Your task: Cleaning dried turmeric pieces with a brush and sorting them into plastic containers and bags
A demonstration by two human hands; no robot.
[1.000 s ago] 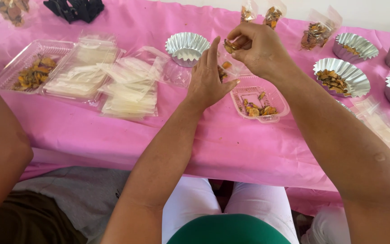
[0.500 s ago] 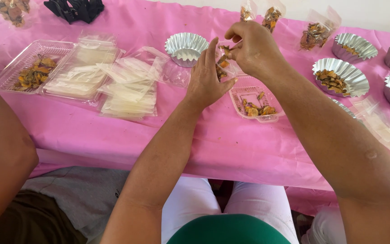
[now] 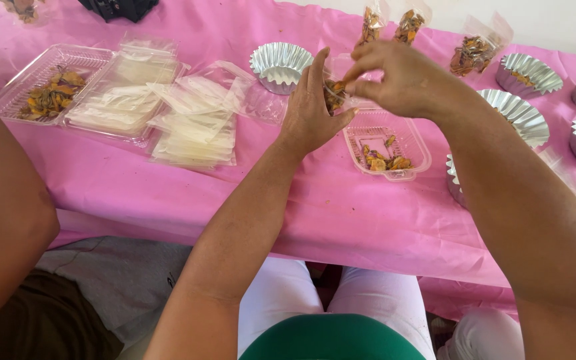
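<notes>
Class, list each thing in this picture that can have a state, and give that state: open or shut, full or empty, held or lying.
Small clear bag: held in both hands, partly filled with dried pieces.
Left hand: cupped around the bag.
Right hand: fingers pinched at the bag's top.
Clear tray: open, few pieces left.
Foil cup: empty.
Stack of clear bags: lying flat, empty.
Filled bags: standing upright.

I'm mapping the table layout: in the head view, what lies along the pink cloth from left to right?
Clear tray of dried pieces → stack of clear bags → empty foil cup → left hand → right hand → foil cups.
</notes>
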